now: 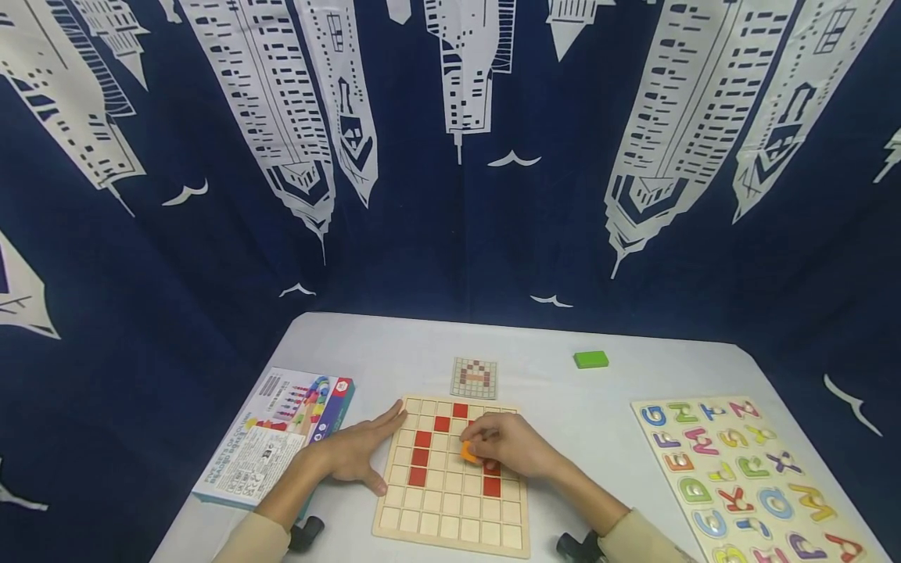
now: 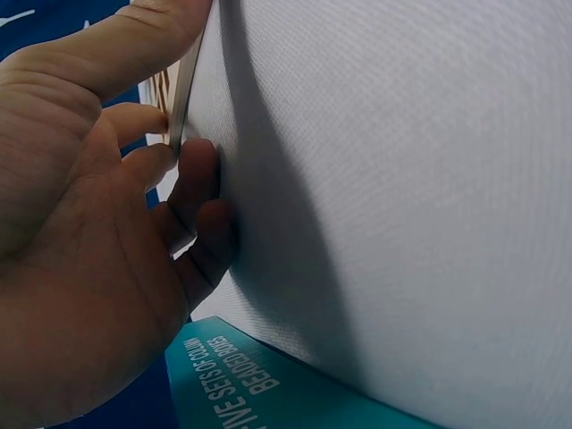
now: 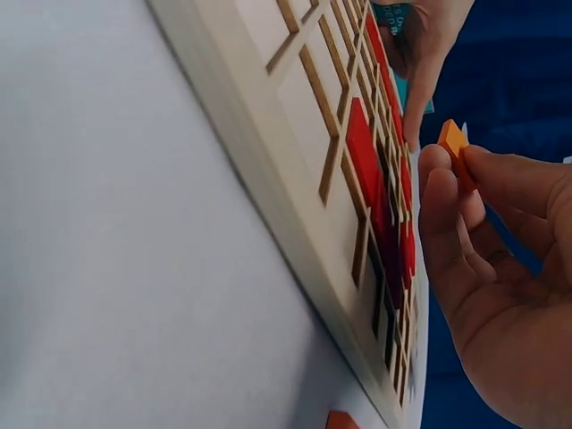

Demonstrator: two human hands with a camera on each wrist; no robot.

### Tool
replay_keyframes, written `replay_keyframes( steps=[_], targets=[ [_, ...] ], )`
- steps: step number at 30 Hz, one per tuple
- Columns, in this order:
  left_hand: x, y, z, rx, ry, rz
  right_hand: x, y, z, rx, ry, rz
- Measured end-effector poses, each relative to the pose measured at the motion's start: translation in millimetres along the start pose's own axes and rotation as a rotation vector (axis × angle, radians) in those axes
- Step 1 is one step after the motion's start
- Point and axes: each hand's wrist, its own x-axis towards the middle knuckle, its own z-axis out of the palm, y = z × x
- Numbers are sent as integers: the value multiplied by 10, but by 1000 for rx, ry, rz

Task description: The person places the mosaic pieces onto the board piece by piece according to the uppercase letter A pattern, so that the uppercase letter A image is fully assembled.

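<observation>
A wooden grid board (image 1: pixel 450 539) lies on the white table with red square tiles (image 1: pixel 418 476) set in several cells. My right hand (image 1: pixel 517 444) is above the board's middle and pinches an orange tile (image 1: pixel 468 453) between thumb and fingers. In the right wrist view the same orange tile (image 3: pixel 454 147) appears tilted, clear of the grid. My left hand (image 1: pixel 355 450) rests at the board's left edge with thumb and fingers spread; its fingers hang relaxed in the left wrist view. A small pattern card (image 1: pixel 475 378) showing a coloured grid lies just beyond the board.
At the left lies a printed box (image 1: pixel 263 438), close to my left forearm. A green block (image 1: pixel 590 360) sits at the back right. A letter puzzle board (image 1: pixel 739 469) occupies the right side. An orange-red piece (image 3: pixel 340 420) shows at the bottom of the right wrist view.
</observation>
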Motion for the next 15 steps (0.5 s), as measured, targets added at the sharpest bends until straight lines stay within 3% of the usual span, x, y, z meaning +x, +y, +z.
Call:
replay_keyframes(
  steps=[7, 15],
  targets=[
    [-3, 5, -6, -1, -6, -4, 58, -34, 55, 2, -26, -24],
    [-1, -2, -8, -12, -10, -10, 120, -88, 170, 45, -57, 5]
  ],
)
